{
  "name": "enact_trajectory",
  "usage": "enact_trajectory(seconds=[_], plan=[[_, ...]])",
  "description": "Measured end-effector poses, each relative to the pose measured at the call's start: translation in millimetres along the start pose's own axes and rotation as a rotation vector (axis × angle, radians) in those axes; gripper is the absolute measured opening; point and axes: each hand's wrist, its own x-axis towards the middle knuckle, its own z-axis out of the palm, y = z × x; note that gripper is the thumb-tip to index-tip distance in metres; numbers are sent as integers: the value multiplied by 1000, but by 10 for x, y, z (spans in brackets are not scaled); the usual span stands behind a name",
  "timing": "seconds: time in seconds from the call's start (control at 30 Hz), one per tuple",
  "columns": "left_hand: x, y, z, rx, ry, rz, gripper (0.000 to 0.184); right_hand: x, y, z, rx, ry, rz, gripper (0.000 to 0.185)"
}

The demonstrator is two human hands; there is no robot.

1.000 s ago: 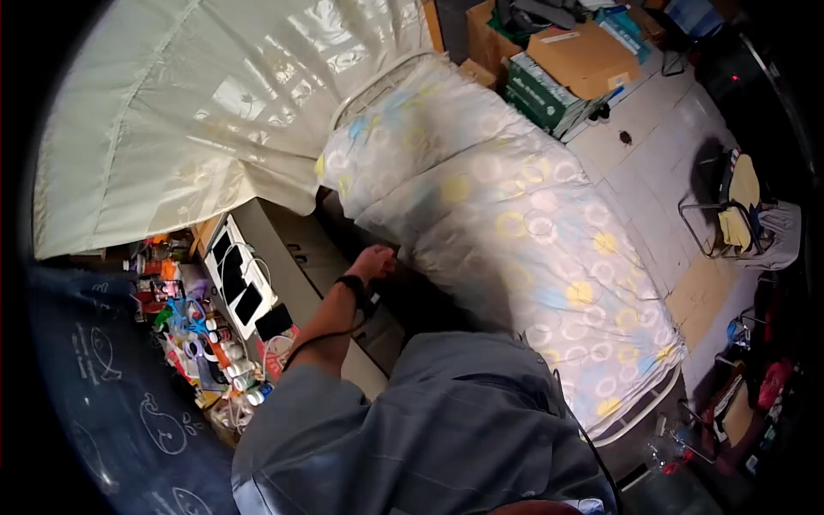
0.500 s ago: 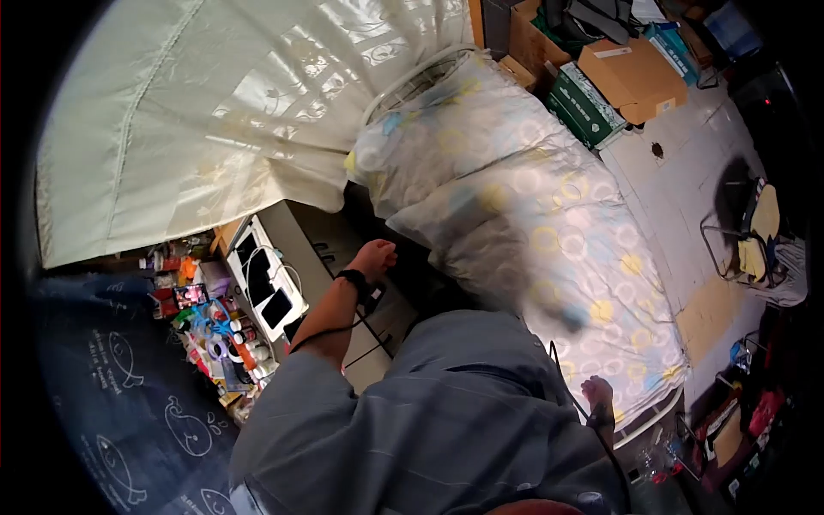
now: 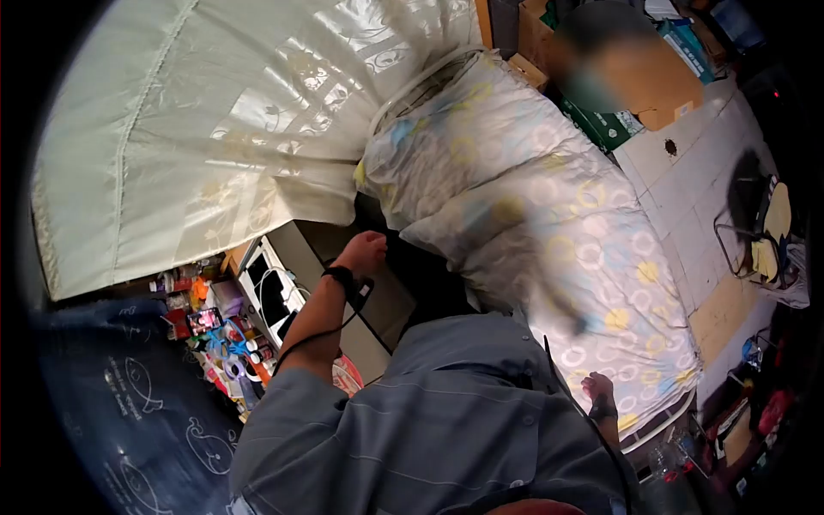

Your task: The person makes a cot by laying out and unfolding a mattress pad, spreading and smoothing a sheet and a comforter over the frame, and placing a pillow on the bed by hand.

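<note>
My left hand is in front of the grey drawer cabinet, its fingers curled closed. The back of the hand faces me, so whatever is inside it, if anything, is hidden. A black band with a cable circles that wrist. Low on the right, my right hand is over the near edge of the bed's quilt. Its fingers are curled in too, and I cannot make out anything in them. It is unclear whether this hand touches the quilt.
A pale curtain hangs at the upper left. Small bottles and sundries crowd a shelf beside a white tray. A dark cloth with fish drawings hangs lower left. Cardboard boxes and a folding chair stand beyond the bed.
The view has shifted a little, so the bed and boxes sit slightly farther right. My left hand has moved slightly left and up in view. A red-and-white patterned item now shows beside my left arm.
</note>
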Motion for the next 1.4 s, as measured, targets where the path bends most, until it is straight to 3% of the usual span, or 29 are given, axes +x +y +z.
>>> enact_trajectory(seconds=[0.13,0.23,0.27,0.3,0.37,0.4,0.43,0.47,0.5,0.6,0.63,0.67,0.73,0.83,0.9,0.97,1.03,1.1,1.13,1.23,1.27,1.3,1.37,1.4], plan=[[810,366,-422,66,-25,19,29,151,-107,369,41,-110,118,13],[1520,547,-710,115,-12,28,32,275,-414,1125,-129,30,94,13],[1710,603,-768,64,0,32,33,164,-593,1728,-407,219,-21,18],[1883,633,-833,13,18,34,34,256,-807,2108,-543,207,-23,19],[2130,608,-911,-147,11,23,35,749,-1263,2646,-1309,-99,-418,27],[2198,591,-911,-199,8,13,35,946,-1512,3128,-1757,-216,-844,31],[2268,541,-922,-249,4,4,35,1225,-1650,3583,-1612,0,-749,32],[2362,414,-938,-264,-13,7,34,1205,-1886,4531,-1465,158,-476,32],[2448,252,-934,-279,-28,13,34,1370,-2084,5161,-1684,187,-589,32],[2446,264,-965,-256,-42,-44,33,2235,-2467,6531,-1775,-86,-1125,31],[2440,303,-998,-235,-34,-72,32,2543,-2484,6558,-1857,-113,-1138,32],[2481,200,-1003,-260,-25,-71,32,2362,-2573,7728,-1765,-28,-1038,34],[2476,-54,-1049,-297,-5,-83,31,2740,-2649,8538,-1819,-203,-1434,40],[2570,-244,-1152,-288,-44,-135,39,2878,-2602,9568,-1862,-302,-1720,34],[2659,-400,-1167,-349,-44,-147,38,3161,-2644,9931,-2051,-223,-1837,34],[2757,-507,-1181,-374,-43,-133,37,3305,-2758,10233,-2478,39,-1631,37],[2842,-518,-1200,-363,-37,-94,37,3623,-2913,10255,-2444,221,-1841,37],[2935,-332,-1214,-310,-34,-68,36,3610,-3007,10348,-2691,311,-1470,34],[3021,-255,-1217,-283,-35,-47,36,3693,-3060,10237,-2451,221,-1758,28],[3378,-347,-1151,-205,13,33,36,3850,-3177,9962,-2573,116,-1420,25],[3435,-245,-1110,-156,72,113,41,3824,-3146,9753,-2620,68,-1625,22],[3470,-60,-1066,-107,134,196,46,3481,-2984,9702,-2673,113,-1452,23],[3535,359,-989,122,262,377,58,3005,-2825,9267,-2342,-196,-1619,23],[3567,596,-947,305,326,473,66,2819,-2751,8994,-2368,-161,-1593,27]])
